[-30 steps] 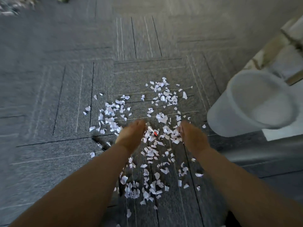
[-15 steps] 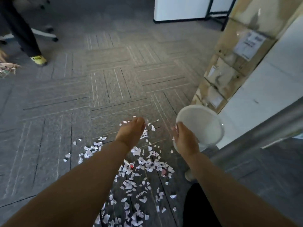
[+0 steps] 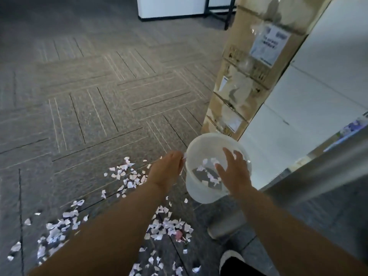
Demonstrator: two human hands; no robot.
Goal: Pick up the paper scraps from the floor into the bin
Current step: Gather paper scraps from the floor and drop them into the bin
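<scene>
A translucent white bin (image 3: 199,194) stands on the grey carpet, with a few paper scraps (image 3: 211,177) lying at its bottom. My right hand (image 3: 234,172) hovers over the bin's mouth with fingers spread and nothing in it. My left hand (image 3: 166,170) is at the bin's left rim, fingers curled round a small bunch of scraps; a white bit pokes out at the fingertips. Several more white scraps (image 3: 127,174) lie scattered on the carpet left of the bin, and others (image 3: 169,228) under my forearms, with one pink piece (image 3: 178,234) among them.
A tall stack of cardboard boxes (image 3: 251,72) stands behind the bin. A white panel wall (image 3: 310,90) runs along the right, with a grey metal rail (image 3: 326,172) slanting in front. My shoe (image 3: 231,257) shows at the bottom edge.
Both hands rose from the scrap pile and moved right to the bin. My right hand opened over it and scraps now lie inside. The view tilted up and right.
</scene>
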